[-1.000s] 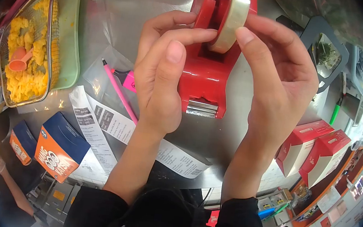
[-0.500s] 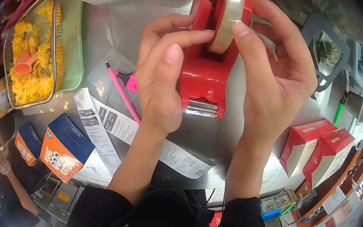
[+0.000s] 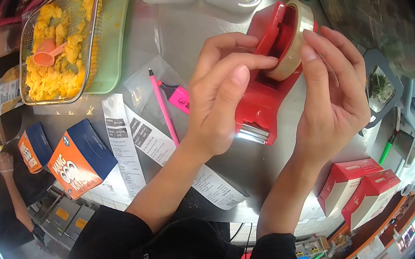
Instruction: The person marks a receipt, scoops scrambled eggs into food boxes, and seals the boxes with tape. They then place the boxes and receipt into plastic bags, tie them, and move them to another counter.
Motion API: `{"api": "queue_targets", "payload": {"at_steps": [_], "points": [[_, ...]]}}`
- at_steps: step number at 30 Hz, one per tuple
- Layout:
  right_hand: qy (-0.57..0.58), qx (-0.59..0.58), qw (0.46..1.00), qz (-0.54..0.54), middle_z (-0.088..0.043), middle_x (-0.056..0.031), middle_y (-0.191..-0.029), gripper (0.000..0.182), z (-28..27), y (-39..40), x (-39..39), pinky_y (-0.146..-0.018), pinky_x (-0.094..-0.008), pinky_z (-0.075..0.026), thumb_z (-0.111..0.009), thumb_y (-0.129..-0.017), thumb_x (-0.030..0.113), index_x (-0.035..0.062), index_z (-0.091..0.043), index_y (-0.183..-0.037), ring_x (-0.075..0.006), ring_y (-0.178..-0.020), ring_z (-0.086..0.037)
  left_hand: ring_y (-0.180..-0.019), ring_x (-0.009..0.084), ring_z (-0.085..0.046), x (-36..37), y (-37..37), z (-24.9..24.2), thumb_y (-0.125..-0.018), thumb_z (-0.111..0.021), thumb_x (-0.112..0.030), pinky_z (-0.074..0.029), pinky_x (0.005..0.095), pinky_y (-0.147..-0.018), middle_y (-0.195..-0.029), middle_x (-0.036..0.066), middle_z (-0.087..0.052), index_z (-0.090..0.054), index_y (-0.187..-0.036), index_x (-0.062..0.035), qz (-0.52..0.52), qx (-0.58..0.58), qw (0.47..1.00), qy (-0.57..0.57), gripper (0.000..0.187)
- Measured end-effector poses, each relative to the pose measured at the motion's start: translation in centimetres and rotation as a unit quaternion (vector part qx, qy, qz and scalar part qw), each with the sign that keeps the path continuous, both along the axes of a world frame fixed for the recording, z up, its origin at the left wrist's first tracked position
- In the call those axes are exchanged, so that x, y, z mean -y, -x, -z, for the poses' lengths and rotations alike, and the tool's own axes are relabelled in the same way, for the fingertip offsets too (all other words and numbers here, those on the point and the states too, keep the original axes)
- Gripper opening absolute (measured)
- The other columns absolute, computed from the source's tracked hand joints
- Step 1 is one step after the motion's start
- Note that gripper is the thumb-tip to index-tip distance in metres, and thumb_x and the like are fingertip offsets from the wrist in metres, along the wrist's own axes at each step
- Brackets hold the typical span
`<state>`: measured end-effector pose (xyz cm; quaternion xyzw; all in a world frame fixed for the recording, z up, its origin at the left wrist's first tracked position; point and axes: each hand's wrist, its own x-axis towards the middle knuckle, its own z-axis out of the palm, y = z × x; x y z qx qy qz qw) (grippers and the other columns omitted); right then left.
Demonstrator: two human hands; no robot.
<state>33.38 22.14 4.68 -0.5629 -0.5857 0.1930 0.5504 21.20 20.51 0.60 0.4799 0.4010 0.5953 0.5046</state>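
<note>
Sitting on the metal counter (image 3: 177,35) between the person's two bare hands is a red tape dispenser (image 3: 259,107), its serrated cutter (image 3: 253,133) facing the wearer and a roll of clear tape (image 3: 293,57) standing in its slot. From here I can see the left hand (image 3: 219,95) along one side: the index finger reaches to the near rim of the roll, the middle finger lies against the red body, and the thumb stands up, spread well apart from them. The right hand (image 3: 333,98) is at the roll's other side, thumb and index tips drawn close together at the tape's outer face, the remaining fingers loosely bent behind. Whether those tips pinch a tape end, I can't tell (clear film is hard to make out).

Just beside the left hand lie a pink highlighter (image 3: 180,98) and a slim pink pen (image 3: 162,106). Printed receipts (image 3: 151,141) spread out under the left forearm, near a large orange-and-navy box (image 3: 81,166) and a smaller one (image 3: 31,152). Farther over, a wire basket (image 3: 92,53) of yellow crumbly food (image 3: 58,82) with an orange scoop (image 3: 46,55) in it tilts against a pale green tray (image 3: 112,40). Two red-and-white boxes (image 3: 348,185) stand beside the right forearm. A co-worker's gloved hand (image 3: 4,161) shows well apart, at the edge of my view.
</note>
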Motion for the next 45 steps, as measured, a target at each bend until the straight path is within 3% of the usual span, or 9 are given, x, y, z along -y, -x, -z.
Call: {"api": "queue_targets", "payload": {"at_steps": [9, 13, 23, 27, 29, 30, 32, 43, 45], "points": [[-0.014, -0.029, 0.999, 0.002, -0.060, -0.0098, -0.095, 0.012, 0.2, 0.0, 0.0, -0.078, -0.0275, -0.044, -0.066, -0.074, 0.002, 0.0064, -0.069, -0.085, -0.0181, -0.088, -0.058, -0.099, 0.0214, -0.050, -0.3, 0.0, 0.6, -0.090, -0.042, -0.027, -0.039, 0.0315, -0.086, -0.112, 0.014, -0.047, -0.052, -0.107, 0.0017, -0.006, 0.008, 0.999, -0.034, 0.035], [0.047, 0.158, 0.986, 0.036, -0.054, -0.0080, -0.091, 0.010, -0.6, 0.5, 3.1, -0.080, -0.0311, -0.041, -0.068, -0.073, 0.004, 0.0063, -0.068, -0.083, -0.0217, -0.089, -0.053, -0.096, 0.0224, -0.050, -0.3, -0.1, 0.9, -0.089, -0.040, -0.031, -0.039, 0.0318, -0.085, -0.109, 0.014, -0.049, -0.046, -0.110, 0.0024, -0.010, 0.045, 0.999, -0.015, 0.040], [0.152, 0.097, 0.984, 0.013, -0.050, -0.0048, -0.079, 0.015, -3.6, 3.1, 16.8, -0.071, -0.0309, -0.040, -0.070, -0.066, -0.001, 0.0064, -0.067, -0.078, -0.0205, -0.079, -0.049, -0.091, 0.0258, -0.053, -0.5, 0.1, 0.0, -0.090, -0.044, -0.025, -0.040, 0.0329, -0.082, -0.104, 0.015, -0.051, -0.048, -0.106, 0.0029, -0.021, 0.035, 0.999, -0.020, 0.033], [0.144, 0.107, 0.984, 0.015, -0.051, -0.0054, -0.077, 0.008, -4.1, 3.1, 16.5, -0.069, -0.0286, -0.041, -0.066, -0.074, -0.002, 0.0037, -0.065, -0.079, -0.0193, -0.076, -0.051, -0.087, 0.0266, -0.055, -0.2, 2.7, -2.6, -0.088, -0.051, -0.024, -0.044, 0.0339, -0.075, -0.096, 0.015, -0.054, -0.052, -0.097, 0.0020, -0.076, -0.138, 0.986, 0.060, 0.028], [0.163, 0.098, 0.982, 0.004, -0.053, -0.0052, -0.077, 0.015, -3.6, 3.2, 16.5, -0.068, -0.0303, -0.041, -0.066, -0.070, -0.003, 0.0068, -0.067, -0.081, -0.0209, -0.078, -0.051, -0.083, 0.0217, -0.056, 1.8, 4.2, -3.9, -0.087, -0.053, -0.023, -0.045, 0.0311, -0.070, -0.088, 0.011, -0.056, -0.055, -0.093, 0.0015, 0.037, -0.227, 0.951, 0.208, 0.025], [0.166, 0.088, 0.982, -0.003, -0.055, -0.0061, -0.079, 0.013, -3.2, 3.5, 16.3, -0.069, -0.0307, -0.041, -0.066, -0.072, -0.001, 0.0067, -0.067, -0.082, -0.0217, -0.079, -0.051, -0.083, 0.0217, -0.056, 2.7, 4.5, -4.1, -0.087, -0.053, -0.023, -0.045, 0.0311, -0.070, -0.088, 0.011, -0.056, -0.055, -0.093, 0.0015, 0.032, -0.229, 0.950, 0.208, 0.025], [0.168, 0.080, 0.982, -0.017, -0.055, -0.0061, -0.079, 0.012, -2.5, 4.0, 16.0, -0.070, -0.0310, -0.042, -0.065, -0.073, 0.000, 0.0067, -0.067, -0.082, -0.0219, -0.079, -0.052, -0.075, 0.0117, -0.056, 4.6, 5.1, -3.5, -0.086, -0.057, -0.025, -0.045, 0.0241, -0.066, -0.080, 0.003, -0.059, -0.059, -0.093, -0.0009, 0.230, -0.057, 0.889, 0.393, 0.025], [0.211, 0.173, 0.962, -0.015, -0.057, -0.0071, -0.080, 0.006, -1.2, 2.9, 16.8, -0.072, -0.0326, -0.042, -0.061, -0.080, 0.008, 0.0050, -0.065, -0.083, -0.0239, -0.080, -0.054, -0.064, 0.0134, -0.058, 6.7, 1.3, -0.2, -0.079, -0.061, -0.016, -0.047, 0.0264, -0.059, -0.072, 0.007, -0.061, -0.062, -0.074, -0.0010, 0.214, -0.072, 0.916, 0.332, 0.016], [0.252, 0.155, 0.955, -0.015, -0.058, -0.0073, -0.081, 0.008, -1.2, 2.4, 18.4, -0.067, -0.0306, -0.045, -0.060, -0.082, 0.009, 0.0039, -0.065, -0.087, -0.0215, -0.078, -0.057, -0.062, 0.0105, -0.057, 8.9, 0.7, -0.6, -0.082, -0.059, -0.016, -0.047, 0.0275, -0.055, -0.065, 0.003, -0.058, -0.062, -0.076, -0.0023, 0.117, -0.118, 0.971, 0.173, 0.016]]}}
